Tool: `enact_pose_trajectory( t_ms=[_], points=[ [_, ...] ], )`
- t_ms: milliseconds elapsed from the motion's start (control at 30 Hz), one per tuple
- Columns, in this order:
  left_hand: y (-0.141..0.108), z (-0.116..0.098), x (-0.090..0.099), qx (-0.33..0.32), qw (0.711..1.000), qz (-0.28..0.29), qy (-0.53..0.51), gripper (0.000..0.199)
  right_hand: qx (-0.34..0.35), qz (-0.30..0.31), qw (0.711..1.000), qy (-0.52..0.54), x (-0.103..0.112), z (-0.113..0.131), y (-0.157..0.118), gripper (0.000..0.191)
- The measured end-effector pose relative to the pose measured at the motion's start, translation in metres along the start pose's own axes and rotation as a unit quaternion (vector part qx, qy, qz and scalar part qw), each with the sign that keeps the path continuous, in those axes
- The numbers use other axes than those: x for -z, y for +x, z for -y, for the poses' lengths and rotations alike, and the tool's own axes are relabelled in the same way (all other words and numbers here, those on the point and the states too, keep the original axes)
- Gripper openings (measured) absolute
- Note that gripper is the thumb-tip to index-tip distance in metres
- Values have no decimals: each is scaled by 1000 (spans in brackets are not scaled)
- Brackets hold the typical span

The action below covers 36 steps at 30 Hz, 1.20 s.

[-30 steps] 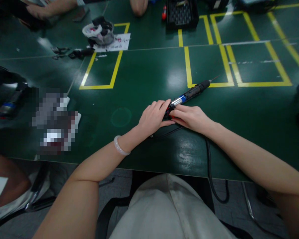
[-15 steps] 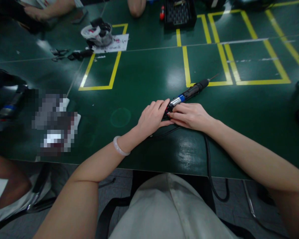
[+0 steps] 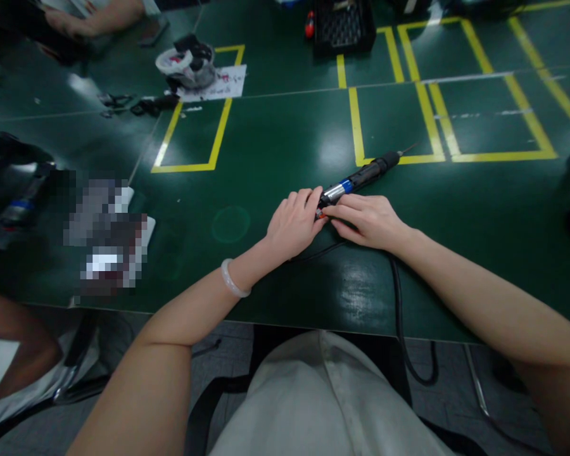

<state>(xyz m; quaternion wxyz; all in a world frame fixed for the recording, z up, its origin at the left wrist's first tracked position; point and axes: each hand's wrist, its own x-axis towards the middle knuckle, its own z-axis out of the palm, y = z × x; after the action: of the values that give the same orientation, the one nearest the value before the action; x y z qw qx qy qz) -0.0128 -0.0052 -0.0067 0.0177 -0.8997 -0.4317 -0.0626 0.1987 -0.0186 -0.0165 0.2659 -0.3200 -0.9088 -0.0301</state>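
Note:
An electric screwdriver (image 3: 363, 177), black with a silver and blue band, lies slantwise on the green table. Its thin bit points away to the upper right. My left hand (image 3: 294, 223) is wrapped over its rear end, with a pale bangle at the wrist. Close against it, my right hand (image 3: 368, 221) has its fingers bent at the tool's tail, the index fingertip by a small orange-red part (image 3: 320, 214). The fingers partly hide what they grip there. A thin dark cord (image 3: 318, 254) runs out under my hands.
A thick black cable (image 3: 398, 304) hangs over the front edge. Yellow tape (image 3: 399, 161) marks rectangles beyond the screwdriver. At the back stand a black tray (image 3: 344, 44) and a bag of parts (image 3: 187, 63) on paper. Another person's arm (image 3: 116, 19) rests at the upper left.
My right fingers have shifted slightly at the tool's tail, and the orange-red part now shows. My left thumb has drawn in. A person's elbow at the far edge has gone from view.

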Motion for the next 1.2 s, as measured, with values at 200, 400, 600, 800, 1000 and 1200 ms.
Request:
enact_pose_trajectory(
  t_ms=[200,400,600,800,1000,1200],
  points=[
    [13,21,-4,30,1000,-6,4,56,-13,28,1000,0,0,0,-1,32],
    [42,67,-15,105,994,-24,-4,57,-35,63,997,6,-2,-2,-3,33],
    [76,122,-26,187,982,-42,3,54,-33,62,998,3,-3,-3,-3,33],
    [102,176,-38,259,963,-74,12,64,-42,55,998,-8,-2,-3,-3,35],
    [115,203,-36,321,945,-47,31,48,-74,51,996,21,-1,-4,-2,32],
    [113,206,-28,333,941,-27,58,48,-104,35,992,62,-5,-8,-3,28]
  ],
)
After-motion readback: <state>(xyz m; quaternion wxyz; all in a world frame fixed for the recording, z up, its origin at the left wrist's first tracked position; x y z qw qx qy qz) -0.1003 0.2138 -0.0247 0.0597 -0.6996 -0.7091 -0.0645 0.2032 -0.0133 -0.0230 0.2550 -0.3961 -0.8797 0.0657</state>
